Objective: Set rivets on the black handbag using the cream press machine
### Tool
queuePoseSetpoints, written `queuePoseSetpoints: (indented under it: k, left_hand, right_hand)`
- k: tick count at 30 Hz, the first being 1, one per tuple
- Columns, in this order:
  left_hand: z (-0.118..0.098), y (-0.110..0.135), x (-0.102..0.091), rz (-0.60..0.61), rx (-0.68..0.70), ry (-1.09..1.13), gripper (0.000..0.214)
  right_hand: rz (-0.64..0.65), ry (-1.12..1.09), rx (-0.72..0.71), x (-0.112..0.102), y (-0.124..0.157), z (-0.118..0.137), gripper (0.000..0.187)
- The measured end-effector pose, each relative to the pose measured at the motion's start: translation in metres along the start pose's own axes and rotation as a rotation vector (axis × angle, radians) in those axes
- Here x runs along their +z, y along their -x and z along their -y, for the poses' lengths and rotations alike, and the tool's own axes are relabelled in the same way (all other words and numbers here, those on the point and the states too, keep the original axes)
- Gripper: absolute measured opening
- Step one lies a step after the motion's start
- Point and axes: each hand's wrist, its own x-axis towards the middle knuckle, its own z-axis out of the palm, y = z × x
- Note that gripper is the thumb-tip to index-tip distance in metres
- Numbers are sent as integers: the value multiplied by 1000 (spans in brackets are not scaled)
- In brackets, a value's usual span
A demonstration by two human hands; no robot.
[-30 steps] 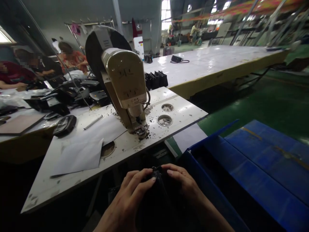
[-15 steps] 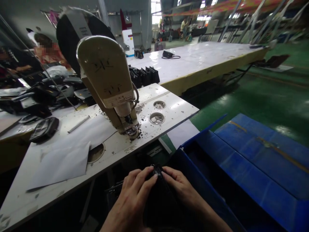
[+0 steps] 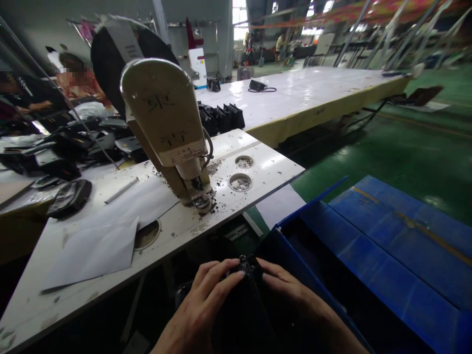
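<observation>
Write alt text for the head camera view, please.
A person's left hand and right hand hold a black item before a white tabletop bearing a machine. A blue box is at right; other black items lie beyond.

The black item [image 3: 251, 287] blurs below — hidden (too dark).

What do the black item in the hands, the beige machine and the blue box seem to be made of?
Black item: possibly leather or synthetic leather, glossy on top where highlights show; shadow hides the rest.
Beige machine: probably painted metal, semi-gloss, given its smooth rounded cover and bright rim reflections.
Blue box: likely plastic sheet or coated board, low sheen, with flat panels and pale streaks.
</observation>
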Motion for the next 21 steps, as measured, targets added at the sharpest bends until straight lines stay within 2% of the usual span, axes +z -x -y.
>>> queuePoseSetpoints:
  k: [4,9,11,13,14,17,21]
  left_hand:
    - [4,5,-9,1,8,97,99]
    - [23,13,-8,-19,-7,246,100]
    - [38,10,-6,-31,-100,362,83]
    - [53,4,-5,-13,-262,479,64]
    - [59,2,-6,7,-342,518,61]
    - [68,9,-11,33,-394,542,70]
    - [71,42,-11,-36,-328,613,119]
  right_hand:
    - [0,-199,-50,-5,-6,-9,58]
    - [-324,-115,-206,-14,-18,-20,42]
    - [-383,-95,-232,-18,-23,-24,37]
    - [-361,-98,-196,-21,-28,-28,38]
    - [-331,-105,-165,-22,-31,-30,40]
    - [-237,-145,-80,-24,-39,-36,47]
    - [-203,-195,-2,-29,-49,-41,44]
